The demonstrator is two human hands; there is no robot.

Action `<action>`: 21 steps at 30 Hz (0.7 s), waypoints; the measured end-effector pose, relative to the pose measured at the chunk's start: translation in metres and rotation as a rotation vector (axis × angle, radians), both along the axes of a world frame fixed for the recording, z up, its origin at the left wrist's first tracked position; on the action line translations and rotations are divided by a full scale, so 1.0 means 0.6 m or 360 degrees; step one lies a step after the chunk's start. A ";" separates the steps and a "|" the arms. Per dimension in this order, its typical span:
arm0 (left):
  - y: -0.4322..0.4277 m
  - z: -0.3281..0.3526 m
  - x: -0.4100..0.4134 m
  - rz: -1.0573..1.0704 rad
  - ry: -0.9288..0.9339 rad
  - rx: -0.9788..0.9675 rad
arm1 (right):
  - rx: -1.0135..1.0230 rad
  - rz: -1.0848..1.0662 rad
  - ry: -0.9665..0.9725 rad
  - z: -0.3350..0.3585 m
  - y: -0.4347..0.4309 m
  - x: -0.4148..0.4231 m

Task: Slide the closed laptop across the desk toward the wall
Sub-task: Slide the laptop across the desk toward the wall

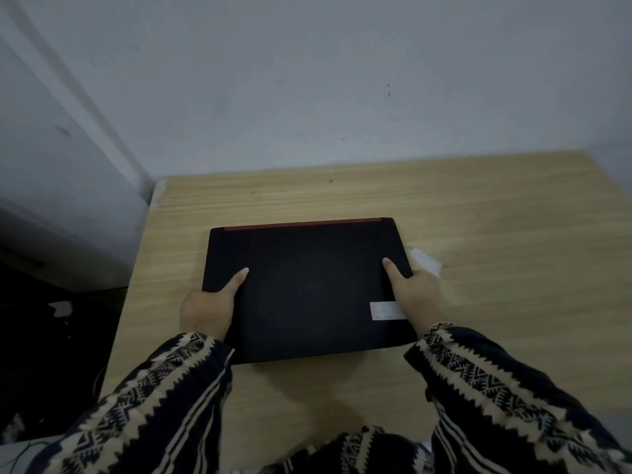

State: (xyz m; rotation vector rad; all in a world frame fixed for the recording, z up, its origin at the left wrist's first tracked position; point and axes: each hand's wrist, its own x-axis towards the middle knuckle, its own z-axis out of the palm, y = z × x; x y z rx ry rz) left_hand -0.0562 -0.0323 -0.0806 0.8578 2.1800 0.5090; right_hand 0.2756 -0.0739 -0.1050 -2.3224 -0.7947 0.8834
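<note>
From the head camera, the closed black laptop (307,289) bears a white sticker (384,310) whose print is too blurred to read. It lies flat mid-desk (496,217), long axis left to right, red hinge strip (302,224) facing the wall (307,80). The left hand (208,307) and right hand (415,295) grip its side edges, thumbs on the lid. Crumpled white paper (425,263) lies just beside the right edge.

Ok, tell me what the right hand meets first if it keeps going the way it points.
Nothing on the desk ahead of the right hand; past the laptop the way looks free up to the wall.
</note>
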 end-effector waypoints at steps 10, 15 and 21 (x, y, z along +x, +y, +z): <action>0.023 0.014 0.172 0.0070 -0.0050 0.0140 | 0.0074 -0.0053 0.0026 0.017 0.027 0.168; 0.010 0.011 0.322 0.0106 -0.0127 0.0163 | 0.0056 -0.0022 -0.0014 0.027 0.034 0.323; 0.011 0.003 0.508 0.0070 -0.0151 0.0175 | 0.0017 -0.0052 -0.0144 0.036 0.032 0.512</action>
